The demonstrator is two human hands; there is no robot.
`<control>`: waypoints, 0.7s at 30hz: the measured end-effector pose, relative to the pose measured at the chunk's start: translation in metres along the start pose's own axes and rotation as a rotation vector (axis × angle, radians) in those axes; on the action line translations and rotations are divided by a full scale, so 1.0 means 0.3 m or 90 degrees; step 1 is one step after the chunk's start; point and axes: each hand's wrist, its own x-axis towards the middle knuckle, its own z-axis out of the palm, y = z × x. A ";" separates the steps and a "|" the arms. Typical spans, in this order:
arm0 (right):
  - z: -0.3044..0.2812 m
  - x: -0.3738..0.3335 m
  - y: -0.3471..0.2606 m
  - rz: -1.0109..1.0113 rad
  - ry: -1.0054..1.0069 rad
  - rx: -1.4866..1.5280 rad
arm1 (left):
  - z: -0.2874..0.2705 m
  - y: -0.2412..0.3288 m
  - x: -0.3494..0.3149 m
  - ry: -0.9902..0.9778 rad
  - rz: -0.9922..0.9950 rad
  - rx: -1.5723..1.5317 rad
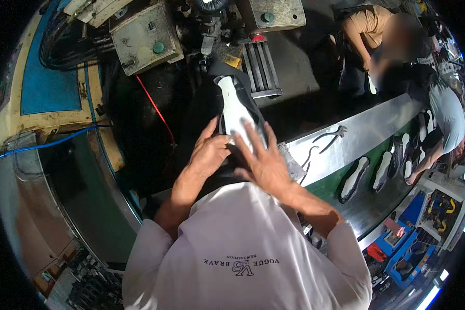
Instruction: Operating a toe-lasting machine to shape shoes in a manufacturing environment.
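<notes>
A black shoe upper point(256, 114) with a white insole point(234, 106) facing up lies in front of me, its narrow end pointing away toward the machine. My left hand point(210, 155) closes on the near left edge of the upper, thumb and fingers bent together there. Across the near, wide end of the white insole, my right hand point(265, 161) lies with its fingers stretched and apart. Both hands hide much of that near end.
Pincers point(331, 137) rest on a metal ledge to the right. Beyond it, a green conveyor point(364, 199) carries several black shoe uppers point(354, 180). Two other people work at the far right. Machine boxes with green buttons point(158, 47) stand ahead, and a red cable point(154, 106) hangs nearby.
</notes>
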 end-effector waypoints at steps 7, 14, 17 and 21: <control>-0.009 0.003 0.083 0.031 0.012 0.026 | 0.015 0.123 0.176 0.200 0.036 0.294; -0.043 0.004 0.083 -0.030 0.022 0.018 | -0.084 0.240 0.512 0.133 0.382 0.780; -0.055 0.032 0.089 -0.003 -0.027 0.025 | -0.064 0.247 0.481 0.117 0.274 0.762; -0.053 0.045 0.107 -0.031 0.001 0.023 | -0.002 0.213 0.374 0.119 0.170 0.620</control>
